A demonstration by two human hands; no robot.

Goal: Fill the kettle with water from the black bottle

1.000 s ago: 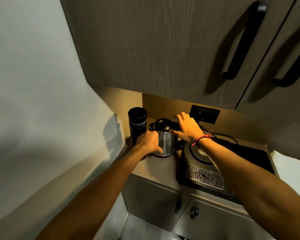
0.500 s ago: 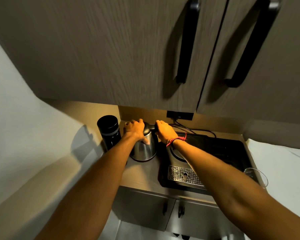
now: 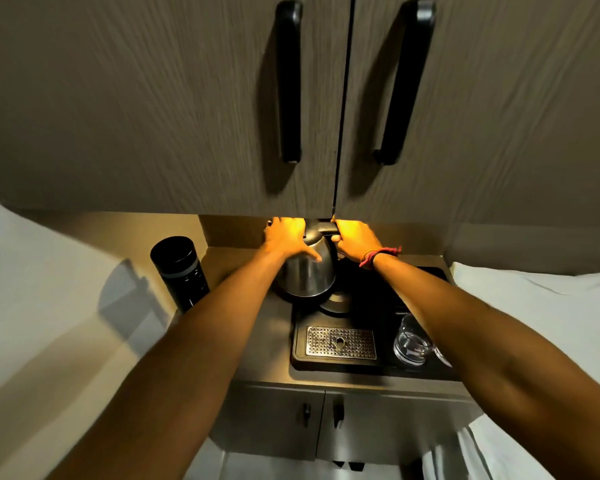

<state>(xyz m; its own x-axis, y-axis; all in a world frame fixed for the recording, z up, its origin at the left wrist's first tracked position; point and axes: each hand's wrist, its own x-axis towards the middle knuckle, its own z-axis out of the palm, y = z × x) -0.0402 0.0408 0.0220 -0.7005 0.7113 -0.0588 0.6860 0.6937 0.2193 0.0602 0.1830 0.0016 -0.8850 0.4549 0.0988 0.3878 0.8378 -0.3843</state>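
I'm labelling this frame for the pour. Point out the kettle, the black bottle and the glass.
kettle [image 3: 307, 277], head view, on its steel side
black bottle [image 3: 181, 268], head view, on its body below the cap
glass [image 3: 411, 342], head view, on its clear wall

From my station, I cannot see the kettle [image 3: 307, 275] lid: the left hand [image 3: 286, 237] covers it. The right hand [image 3: 352, 237] hides most of the handle. A forearm cuts across the glass [image 3: 411, 342]. The cabinet [image 3: 153, 98] runs off the frame's top edge.
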